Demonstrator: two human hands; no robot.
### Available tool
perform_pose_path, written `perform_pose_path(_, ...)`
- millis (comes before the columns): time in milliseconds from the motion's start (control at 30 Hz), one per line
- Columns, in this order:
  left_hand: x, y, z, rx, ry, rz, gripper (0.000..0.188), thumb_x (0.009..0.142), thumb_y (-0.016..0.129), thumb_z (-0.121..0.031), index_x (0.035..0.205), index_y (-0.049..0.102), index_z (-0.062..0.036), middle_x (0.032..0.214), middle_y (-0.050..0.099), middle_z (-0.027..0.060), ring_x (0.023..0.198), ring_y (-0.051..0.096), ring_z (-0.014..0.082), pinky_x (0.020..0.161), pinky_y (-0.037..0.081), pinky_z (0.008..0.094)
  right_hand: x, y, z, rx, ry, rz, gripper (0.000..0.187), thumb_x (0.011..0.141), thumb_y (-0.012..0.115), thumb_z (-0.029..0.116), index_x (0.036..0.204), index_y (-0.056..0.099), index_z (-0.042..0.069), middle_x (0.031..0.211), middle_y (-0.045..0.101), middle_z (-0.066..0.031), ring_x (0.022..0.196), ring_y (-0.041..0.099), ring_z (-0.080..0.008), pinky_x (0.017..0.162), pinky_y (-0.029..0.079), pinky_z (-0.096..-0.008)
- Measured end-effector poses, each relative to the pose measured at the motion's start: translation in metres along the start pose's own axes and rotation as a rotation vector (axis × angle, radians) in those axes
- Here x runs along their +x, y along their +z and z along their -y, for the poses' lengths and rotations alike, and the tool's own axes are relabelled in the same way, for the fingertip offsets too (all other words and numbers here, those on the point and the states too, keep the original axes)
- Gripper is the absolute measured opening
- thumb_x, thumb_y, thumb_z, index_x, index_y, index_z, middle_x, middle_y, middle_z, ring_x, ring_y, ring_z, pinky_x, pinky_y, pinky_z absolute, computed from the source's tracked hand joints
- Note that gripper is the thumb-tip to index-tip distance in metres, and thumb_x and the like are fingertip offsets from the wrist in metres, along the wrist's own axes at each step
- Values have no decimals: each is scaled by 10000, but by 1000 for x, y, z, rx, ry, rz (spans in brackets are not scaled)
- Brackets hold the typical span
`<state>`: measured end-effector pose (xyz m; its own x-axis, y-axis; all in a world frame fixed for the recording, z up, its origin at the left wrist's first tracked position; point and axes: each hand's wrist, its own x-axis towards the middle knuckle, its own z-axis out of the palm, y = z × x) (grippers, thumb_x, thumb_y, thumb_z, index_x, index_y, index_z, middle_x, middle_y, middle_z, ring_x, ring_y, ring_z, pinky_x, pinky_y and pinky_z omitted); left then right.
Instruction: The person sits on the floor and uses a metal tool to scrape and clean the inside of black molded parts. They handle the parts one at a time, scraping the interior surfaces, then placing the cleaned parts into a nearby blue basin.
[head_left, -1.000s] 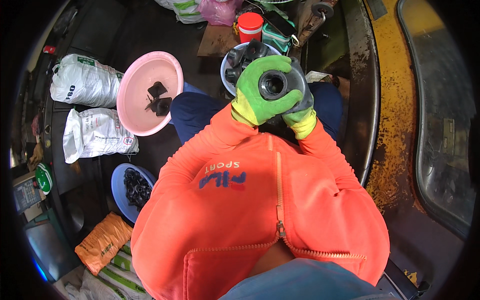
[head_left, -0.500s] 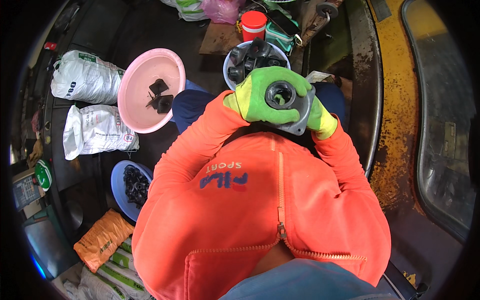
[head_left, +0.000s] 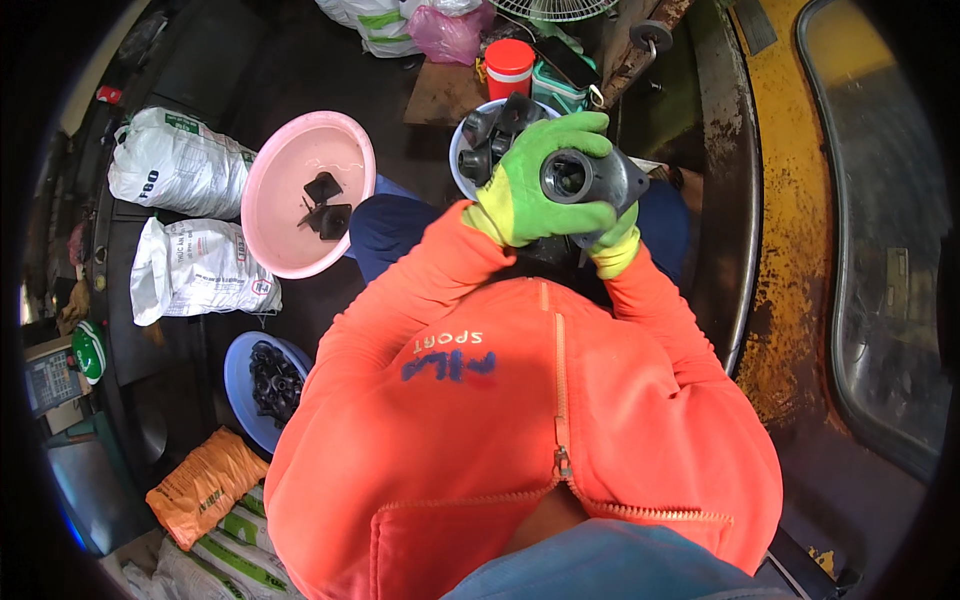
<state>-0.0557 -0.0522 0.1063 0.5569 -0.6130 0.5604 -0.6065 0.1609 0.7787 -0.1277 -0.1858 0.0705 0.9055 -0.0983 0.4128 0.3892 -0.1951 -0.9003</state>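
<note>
Both my hands wear green gloves with yellow cuffs, and between them is a black plastic flanged fitting [head_left: 622, 186] with a round, hollow collar. My left hand [head_left: 525, 182] wraps the collar, thumb below and fingers above, with the collar's hole facing up. Against the underside of the fitting is my right hand [head_left: 617, 238], its fingers mostly hidden behind the part. Just beyond my left hand, a light blue bowl [head_left: 457, 165] holds several similar black parts. Off to the left, a pink basin [head_left: 262, 160] contains a few thin black pieces [head_left: 328, 220].
A second blue basin [head_left: 236, 380] with small black parts sits lower left. White sacks [head_left: 180, 165] and an orange sack [head_left: 207, 487] line the left. Beyond the bowl stand a red-lidded container [head_left: 509, 70] and a teal box [head_left: 553, 92]. A rusty yellow panel [head_left: 790, 300] rises at right.
The fitting has turned and tilted in my hands, its flange now pointing right. My left hand's fingers have spread wider around the collar, and my right hand has shifted lower beneath it.
</note>
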Motion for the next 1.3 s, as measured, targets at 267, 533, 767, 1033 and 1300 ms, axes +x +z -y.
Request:
perform_pose_path(267,-7,0,-3,-32,128,-28,465,596,802,-112,1026,630,-66,1158,630,126,1123,578,337,954,468,420,-13,8,14,192,104,-21,466,813,645,309,1205,547,77,1135,602,-23,1086,571,-204,918,466,-315)
perform_pose_path(533,-7,-12,-15,-210,88,106,451,594,792,-97,1013,630,-53,1148,635,128,1111,588,311,938,481,400,-1,-15,43,-210,4,403,625,652,828,253,1193,566,86,1102,623,-60,1037,596,-211,870,491,-329)
perform_pose_path(767,-3,-18,-13,-305,137,403,399,622,780,-115,989,643,-37,1123,648,120,1046,620,286,910,491,375,-3,-30,27,-129,2,612,500,747,791,217,1191,594,101,1160,608,-32,1079,575,-177,947,465,-333)
perform_pose_path(1033,-1,-23,2,-240,162,409,507,647,763,-186,1112,614,-47,1234,576,155,1138,544,322,981,413,417,-7,-14,13,-213,-138,396,554,754,745,227,1227,539,26,1198,585,-96,1098,562,-200,937,458,-362)
perform_pose_path(1300,-18,18,-13,-77,-2,-222,564,536,847,-185,1041,622,-70,1181,608,152,1082,584,331,918,456,414,-14,3,-4,111,112,53,501,908,587,238,1321,375,47,1247,503,-88,1126,519,-178,951,450,-310)
